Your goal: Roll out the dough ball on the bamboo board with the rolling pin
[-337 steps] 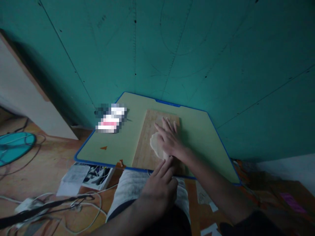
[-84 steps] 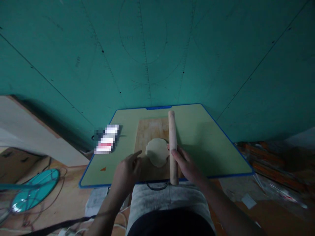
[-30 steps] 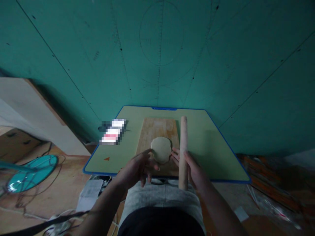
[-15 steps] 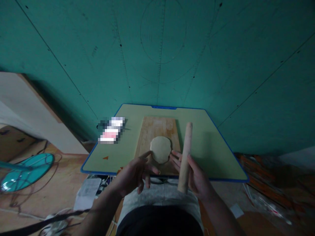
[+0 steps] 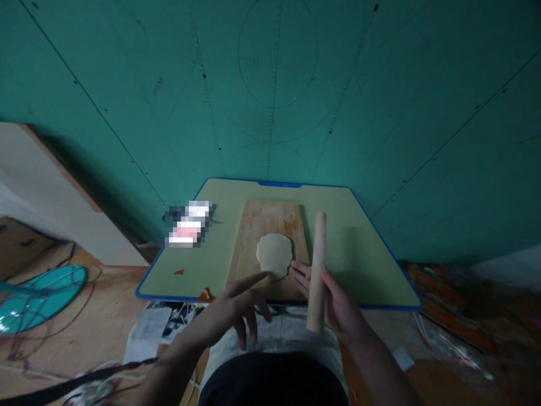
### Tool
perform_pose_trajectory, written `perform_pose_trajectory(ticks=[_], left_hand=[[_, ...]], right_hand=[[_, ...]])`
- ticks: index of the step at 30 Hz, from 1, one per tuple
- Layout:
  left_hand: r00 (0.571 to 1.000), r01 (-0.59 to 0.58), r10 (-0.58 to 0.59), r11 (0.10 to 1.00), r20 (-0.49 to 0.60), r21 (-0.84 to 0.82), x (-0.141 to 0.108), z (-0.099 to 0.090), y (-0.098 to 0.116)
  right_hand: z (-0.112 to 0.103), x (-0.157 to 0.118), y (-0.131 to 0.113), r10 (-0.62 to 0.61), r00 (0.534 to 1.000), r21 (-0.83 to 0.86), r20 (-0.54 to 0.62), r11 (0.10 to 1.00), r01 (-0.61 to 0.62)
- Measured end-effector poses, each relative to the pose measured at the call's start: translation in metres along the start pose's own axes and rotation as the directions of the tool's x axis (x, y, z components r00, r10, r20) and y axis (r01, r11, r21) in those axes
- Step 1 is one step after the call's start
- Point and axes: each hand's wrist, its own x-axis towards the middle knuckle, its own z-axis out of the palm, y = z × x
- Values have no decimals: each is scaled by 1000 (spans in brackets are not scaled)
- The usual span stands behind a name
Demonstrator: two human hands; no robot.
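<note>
A flat, pale round of dough (image 5: pixel 274 254) with an uneven edge lies on a wooden cutting board (image 5: pixel 270 214). My left hand (image 5: pixel 245 307) holds nothing; its index finger reaches to the dough's near-left edge while the other fingers hang apart. In my right hand (image 5: pixel 332 293) a wooden rolling pin (image 5: pixel 318 265) is held between thumb and palm, tilted up off the board. The fingertips of that hand extend past the pin to the dough's right edge.
The board rests on a pale green tabletop (image 5: pixel 363 254) with a blue rim. At the left of it stands a pixelated object (image 5: pixel 190 225); small orange-brown scraps (image 5: pixel 179 272) lie nearer me. A green wall (image 5: pixel 270 113) rises behind. Cables and a teal round base (image 5: pixel 46 293) occupy the floor at left.
My left index finger has moved from the dough's left side to its near edge, straightening out. My right hand keeps the rolling pin in nearly the same place.
</note>
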Motion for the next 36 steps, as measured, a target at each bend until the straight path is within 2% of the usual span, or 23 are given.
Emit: perform_pose_trajectory(ticks=[2, 5, 6, 8, 10, 11, 12, 15, 16, 19, 22, 25, 27, 29, 34, 36], left_hand=[[1000, 3, -3, 998, 4, 70, -2, 3, 3], [988, -70, 91, 983, -122, 168, -5, -2, 14], [970, -105, 149, 969, -194, 222, -6, -7, 19], [896, -167, 282, 930, -343, 328, -8, -16, 28], [815, -225, 387, 897, -432, 379, -7, -21, 33], [798, -252, 416, 888, -437, 385, -5, -20, 33], [804, -271, 427, 882, -413, 385, -3, -17, 33], [867, -304, 428, 860, -256, 411, 8, 3, 27], [870, -329, 446, 842, -208, 428, 12, 10, 25], [856, -414, 509, 777, -86, 474, 24, 23, 21], [830, -467, 557, 721, -29, 512, 30, 24, 25], [806, -487, 590, 703, -43, 518, 32, 22, 31], [802, -489, 593, 725, -78, 484, 32, 23, 34], [823, -474, 556, 786, -119, 396, 33, 26, 35], [916, -348, 362, 931, -174, 108, 38, 23, 35], [918, -301, 310, 951, -247, 72, 38, 13, 37]], right_hand=[[-1, -2, -1, -2, 999, -35, 33, 999, 3], [-6, -6, -12, -37, 999, -179, 34, 983, 43], [-8, -7, -19, -51, 998, -255, 31, 965, 57], [-10, -8, -34, -85, 995, -375, 54, 922, 99], [-8, -6, -47, -123, 985, -385, 122, 909, 161], [-5, -4, -52, -144, 976, -349, 163, 917, 193], [-2, -1, -54, -162, 966, -302, 200, 928, 218], [12, 6, -52, -181, 947, -163, 264, 960, 229], [16, 8, -50, -181, 947, -129, 266, 967, 221], [22, 10, -41, -180, 951, -74, 252, 976, 205], [21, 10, -37, -176, 954, -38, 244, 981, 191], [19, 12, -36, -165, 956, -2, 241, 985, 170], [19, 13, -36, -161, 958, 6, 239, 986, 165], [20, 14, -35, -160, 959, 5, 234, 986, 164], [23, 12, -38, -177, 950, -75, 258, 976, 203], [19, 12, -44, -173, 945, -149, 278, 964, 220]])
